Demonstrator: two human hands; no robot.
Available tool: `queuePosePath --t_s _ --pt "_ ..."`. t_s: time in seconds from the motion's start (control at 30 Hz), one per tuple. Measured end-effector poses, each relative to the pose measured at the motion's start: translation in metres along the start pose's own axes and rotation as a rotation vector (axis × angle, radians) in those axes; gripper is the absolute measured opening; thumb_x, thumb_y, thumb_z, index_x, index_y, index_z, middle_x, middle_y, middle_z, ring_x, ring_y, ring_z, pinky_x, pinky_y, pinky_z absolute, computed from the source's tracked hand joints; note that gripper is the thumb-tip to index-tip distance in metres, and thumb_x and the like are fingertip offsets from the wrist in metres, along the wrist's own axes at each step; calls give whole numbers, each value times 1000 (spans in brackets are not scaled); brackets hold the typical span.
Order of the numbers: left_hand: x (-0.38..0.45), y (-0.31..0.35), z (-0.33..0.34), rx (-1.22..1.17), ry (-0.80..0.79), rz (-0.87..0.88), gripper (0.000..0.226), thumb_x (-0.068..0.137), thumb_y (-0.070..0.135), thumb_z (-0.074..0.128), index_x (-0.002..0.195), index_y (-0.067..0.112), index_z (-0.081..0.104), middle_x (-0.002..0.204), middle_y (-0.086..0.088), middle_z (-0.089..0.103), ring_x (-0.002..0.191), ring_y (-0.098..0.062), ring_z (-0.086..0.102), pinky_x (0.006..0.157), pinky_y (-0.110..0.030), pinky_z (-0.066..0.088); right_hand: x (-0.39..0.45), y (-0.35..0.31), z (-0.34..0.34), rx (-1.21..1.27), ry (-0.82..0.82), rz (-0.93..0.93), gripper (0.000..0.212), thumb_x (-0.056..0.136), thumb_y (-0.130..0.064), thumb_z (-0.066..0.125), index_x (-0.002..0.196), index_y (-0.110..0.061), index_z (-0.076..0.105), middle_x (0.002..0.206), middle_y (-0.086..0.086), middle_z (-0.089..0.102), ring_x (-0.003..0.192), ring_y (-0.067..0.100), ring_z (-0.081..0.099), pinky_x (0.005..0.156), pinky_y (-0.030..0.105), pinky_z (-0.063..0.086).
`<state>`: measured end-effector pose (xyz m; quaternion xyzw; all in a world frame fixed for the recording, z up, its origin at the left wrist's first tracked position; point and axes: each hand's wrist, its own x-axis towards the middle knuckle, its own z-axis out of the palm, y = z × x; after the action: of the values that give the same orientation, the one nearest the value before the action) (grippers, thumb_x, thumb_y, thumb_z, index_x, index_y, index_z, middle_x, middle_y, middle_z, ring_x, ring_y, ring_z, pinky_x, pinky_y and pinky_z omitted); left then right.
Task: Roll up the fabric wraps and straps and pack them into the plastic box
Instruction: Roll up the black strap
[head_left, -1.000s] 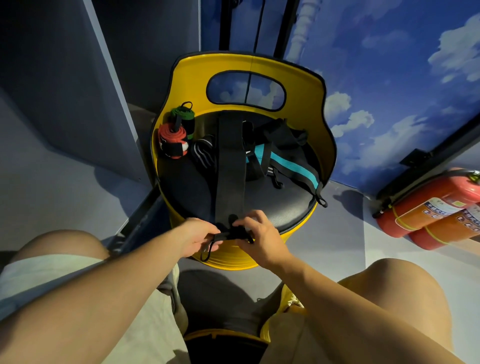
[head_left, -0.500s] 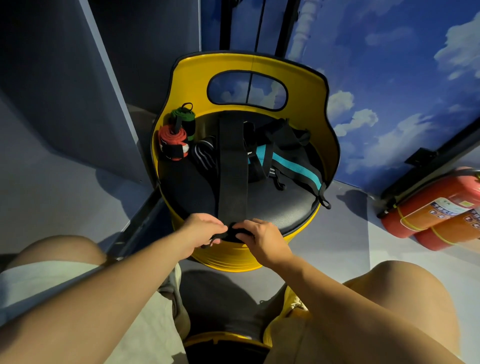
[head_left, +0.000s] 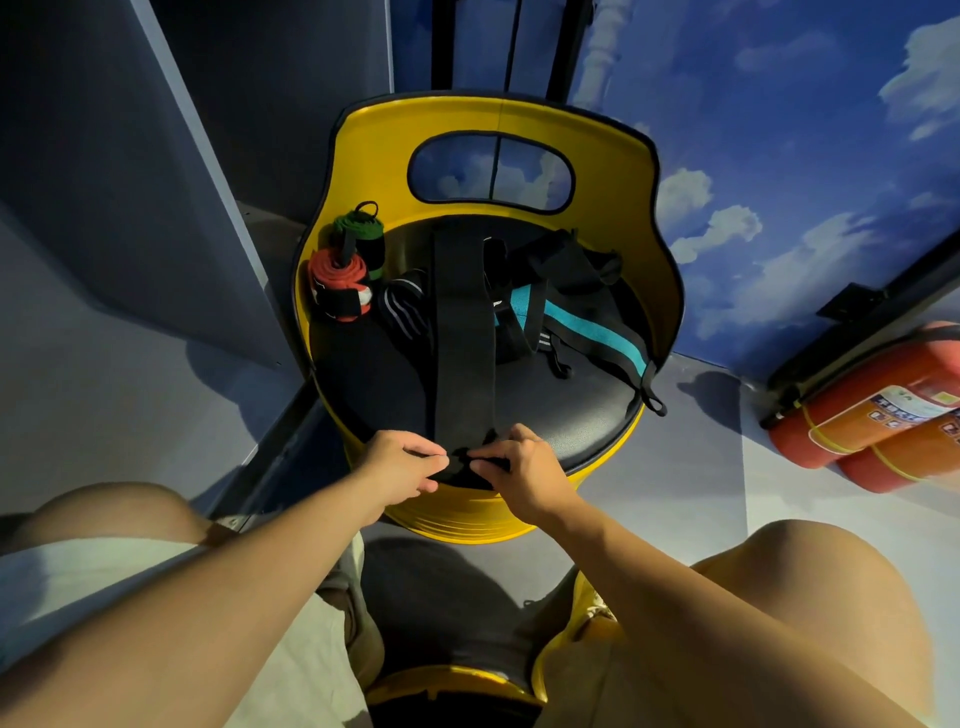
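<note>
A long black wrap (head_left: 462, 332) lies flat down the middle of the black seat of a yellow chair (head_left: 587, 426). Its near end is curled into a small roll at the seat's front edge. My left hand (head_left: 402, 465) and my right hand (head_left: 519, 462) pinch that roll from either side. A red rolled wrap (head_left: 338, 283) and a green rolled wrap (head_left: 361, 239) stand at the seat's back left. A black wrap with white stripes (head_left: 405, 309) lies beside them. A tangle of black and teal straps (head_left: 576, 317) covers the back right. No plastic box is in view.
The chair's yellow backrest (head_left: 493, 119) curves round the seat. Two red fire extinguishers (head_left: 872, 415) lie on the floor at right. A grey panel (head_left: 156, 208) stands at left. My knees frame the bottom of the view.
Both hands have closed in on the wrap's near end, and the loose end has turned over into a small roll at the seat's front edge.
</note>
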<state>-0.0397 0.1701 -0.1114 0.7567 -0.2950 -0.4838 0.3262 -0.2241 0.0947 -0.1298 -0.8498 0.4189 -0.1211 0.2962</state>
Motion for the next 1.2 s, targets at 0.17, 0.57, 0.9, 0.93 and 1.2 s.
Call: queuePosePath --t_s 0.17,0.57,0.9,0.93,1.2 --pt "2 0 6 -14 29 -38 13 89 12 76 102 16 75 97 -4 73 82 -20 75 65 -25 59 -1 1 4 -48 21 -45 26 96 -30 67 118 -20 75 100 -6 50 91 12 54 79 20 42" --pt "4 10 7 -287 25 -263 10 88 0 74 87 9 70 89 -15 69 74 -24 69 76 -34 60 -5 3 1 -408 38 -369 29 96 -37 59 111 -17 74 104 0 66 84 22 55 69 36 50" --pt "-1 10 1 215 91 128 5 92 14 72 93 15 77 95 -3 73 77 -17 73 61 -20 58 -6 3 5 -372 65 -333 32 86 -14 76 117 -9 74 103 7 68 84 28 62 71 35 57" --pt "0 8 0 366 114 237 7 93 19 71 93 18 79 99 0 71 84 -16 71 63 -20 56 -6 2 5 -345 63 -310 31 88 -13 73 119 -8 73 105 9 68 87 29 62 73 37 58" --pt "3 0 -12 1042 114 742 42 91 51 65 124 27 71 123 11 59 123 -18 45 115 -40 30 -4 -1 1 -228 71 -206 28 97 -19 62 121 -9 71 109 8 56 87 28 61 76 39 55"
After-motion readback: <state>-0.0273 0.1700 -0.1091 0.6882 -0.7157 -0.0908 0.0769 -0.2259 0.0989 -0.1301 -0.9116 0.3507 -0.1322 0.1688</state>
